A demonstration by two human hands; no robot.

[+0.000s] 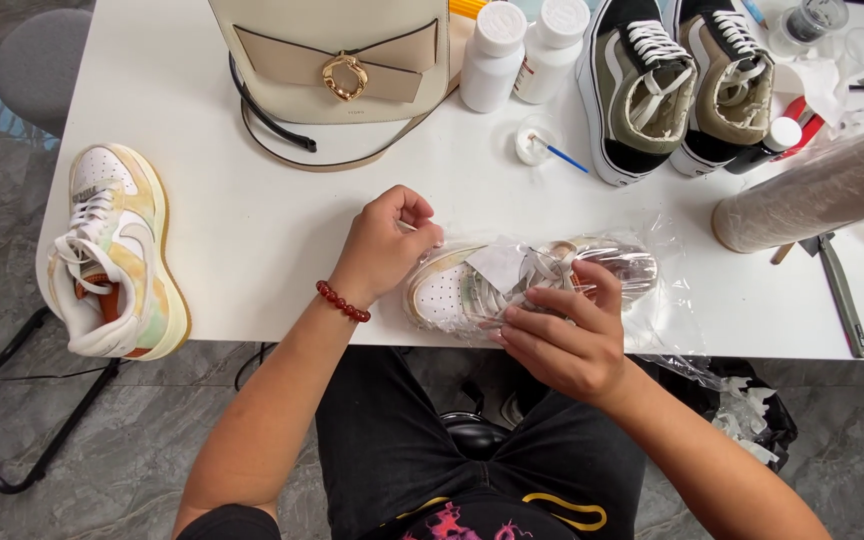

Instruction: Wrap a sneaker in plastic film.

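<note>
A shoe-care workshop: white table (252,230) crowded with sneakers (672,85), bottles (522,50), brushes (557,152).

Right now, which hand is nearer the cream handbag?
Left. The left hand pinches plastic wrap just below the cream handbag; the right hand rests lower on the wrapped sneaker, farther away.

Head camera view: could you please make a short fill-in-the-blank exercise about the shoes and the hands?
1. Both hands press on a sneaker covered in clear plastic ____.
2. The left hand wears a bracelet of ____ beads.
3. The second pastel sneaker lies at the table's ____ edge.
4. Right hand rests on the ____.

Missing words: wrap; red; left; laces
</note>
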